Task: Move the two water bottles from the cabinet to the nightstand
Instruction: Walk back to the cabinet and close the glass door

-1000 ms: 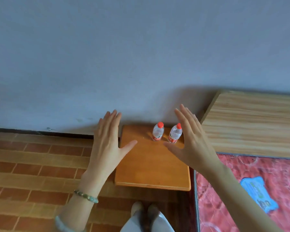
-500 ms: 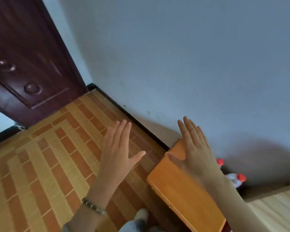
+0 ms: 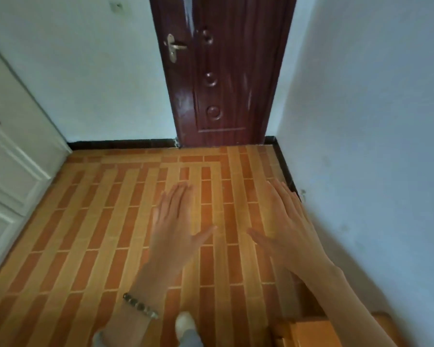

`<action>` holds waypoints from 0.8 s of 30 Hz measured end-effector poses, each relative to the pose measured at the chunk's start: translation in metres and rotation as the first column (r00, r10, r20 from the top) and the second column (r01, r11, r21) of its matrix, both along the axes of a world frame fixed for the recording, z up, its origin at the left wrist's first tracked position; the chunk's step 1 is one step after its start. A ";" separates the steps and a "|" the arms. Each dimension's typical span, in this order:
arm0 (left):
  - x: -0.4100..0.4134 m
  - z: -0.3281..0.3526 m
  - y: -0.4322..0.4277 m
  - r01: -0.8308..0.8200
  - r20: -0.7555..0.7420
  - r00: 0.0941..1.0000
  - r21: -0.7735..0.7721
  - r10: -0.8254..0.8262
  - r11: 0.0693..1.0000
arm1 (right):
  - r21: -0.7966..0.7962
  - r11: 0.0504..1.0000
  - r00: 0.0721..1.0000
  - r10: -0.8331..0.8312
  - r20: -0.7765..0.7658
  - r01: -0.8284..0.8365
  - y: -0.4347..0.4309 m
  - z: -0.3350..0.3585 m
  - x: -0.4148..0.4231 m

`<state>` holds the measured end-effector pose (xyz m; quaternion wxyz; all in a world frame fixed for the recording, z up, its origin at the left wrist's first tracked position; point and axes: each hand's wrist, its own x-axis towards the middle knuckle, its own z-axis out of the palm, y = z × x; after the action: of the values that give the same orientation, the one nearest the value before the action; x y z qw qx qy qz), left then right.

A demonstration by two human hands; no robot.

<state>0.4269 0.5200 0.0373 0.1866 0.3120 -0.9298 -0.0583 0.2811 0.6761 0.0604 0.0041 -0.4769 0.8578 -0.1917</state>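
Hovering over the floor in the lower middle of the frame, the left hand (image 3: 176,229) is spread flat, palm down, fingers straight and close together, thumb splayed toward the right; it grips nothing. A string of round, mottled beads, the bracelet (image 3: 140,306), circles its wrist. To its right, the right hand (image 3: 286,221) is likewise open and empty, fingers stretched forward and blurred at the tips, thumb pointing left toward the other thumb, the two apart.

Under them runs the floor (image 3: 98,221), laid in narrow rectangular tiles of alternating orange-brown and pale yellow, glossy, with thin light joints. A black skirting strip edges it against pale, matte walls. At top centre stands the door (image 3: 223,71), dark reddish-brown, lacquered, with round raised bosses and a brass-coloured lever handle (image 3: 173,47). Along the left edge rises the cabinet (image 3: 13,151), off-white with framed panel fronts. In the lower right corner, a corner of the nightstand (image 3: 308,333) shows, smooth honey-coloured wood, partly behind the right forearm. Neither water bottle is in view.
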 end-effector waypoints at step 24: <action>0.131 0.027 -0.353 -0.723 -0.080 0.690 -0.122 0.719 0.680 | -0.132 0.625 0.638 0.759 -0.129 -0.769 -0.515 0.033 0.054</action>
<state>0.5582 0.1668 0.0640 0.2280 0.6374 -0.7313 0.0831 0.3354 0.1615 0.0932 0.0174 -0.7996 0.5537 -0.2318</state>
